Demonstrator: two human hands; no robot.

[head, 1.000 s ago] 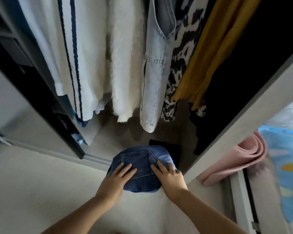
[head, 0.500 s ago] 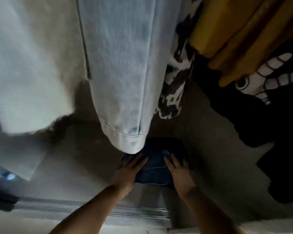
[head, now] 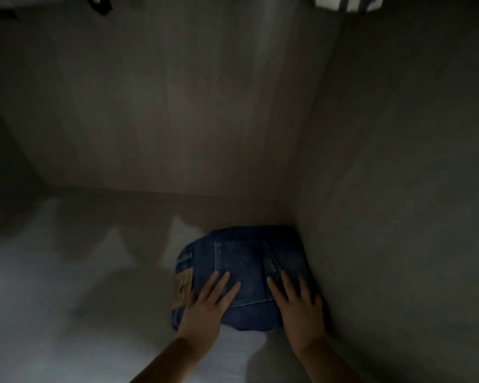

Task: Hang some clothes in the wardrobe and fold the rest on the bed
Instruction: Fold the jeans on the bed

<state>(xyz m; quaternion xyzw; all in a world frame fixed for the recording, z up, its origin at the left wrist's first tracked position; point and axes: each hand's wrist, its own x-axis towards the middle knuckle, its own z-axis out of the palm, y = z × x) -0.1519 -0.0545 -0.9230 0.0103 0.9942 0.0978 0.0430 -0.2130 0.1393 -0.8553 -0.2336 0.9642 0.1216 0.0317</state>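
Down in the dim bottom of the wardrobe, and there is the folded dark blue denim garment (head: 241,277), back pocket facing up, lying flat on the pale grey wardrobe floor (head: 67,286). It sits tucked into the right-hand corner, its right edge against the grey side wall (head: 398,189) and its far edge close to the wood-grain back panel (head: 163,106). Both hands are on it! The left hand (head: 205,308) lies flat on the near left part of the denim, fingers straight and slightly spread, an open grip that presses rather than clutches. The right hand (head: 299,308) does the same on the near right part, fingers stretched forward over the fabric, palm down, just beside the side wall. Up at the top edge, a scrap of black fabric (head: 98,4) shows on the left and a white piece with dark stripes (head: 349,2) on the right. The light is low and the picture is soft.
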